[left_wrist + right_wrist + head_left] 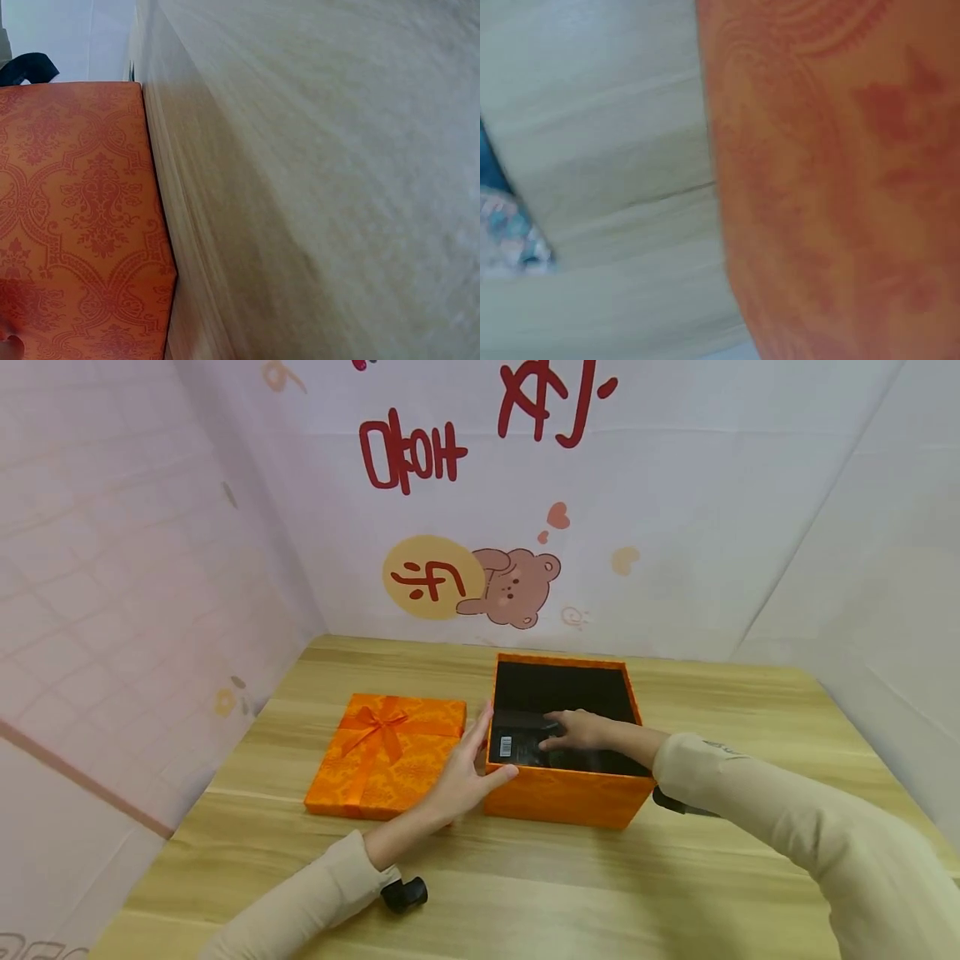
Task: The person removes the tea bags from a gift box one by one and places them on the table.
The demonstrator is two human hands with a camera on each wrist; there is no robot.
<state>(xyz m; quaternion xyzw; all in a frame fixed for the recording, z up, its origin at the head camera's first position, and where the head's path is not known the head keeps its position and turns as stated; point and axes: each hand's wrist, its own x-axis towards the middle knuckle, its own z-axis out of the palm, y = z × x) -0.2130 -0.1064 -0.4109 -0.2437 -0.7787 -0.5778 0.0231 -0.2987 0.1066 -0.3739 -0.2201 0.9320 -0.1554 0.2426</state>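
An orange patterned gift box (570, 797) stands without its lid, its inside black. My left hand (461, 781) lies at the box's front left corner, fingers straight along the left side and thumb at the front rim. Inside the box, a glossy dark package (525, 739) with a white barcode label shows at the left. My right hand (581, 731) reaches into the box over this package, thumb and forefinger apart; the dark interior hides whether it grips anything. In the left wrist view, the orange box wall (82, 195) fills the left side.
The orange box lid (405, 768), with a ribbon bow (378, 727), lies on the wooden table (525, 893) left of the box. Behind the table hangs a printed white cloth (675, 485). Patterned fabric (514, 236) shows at the right wrist view's left edge.
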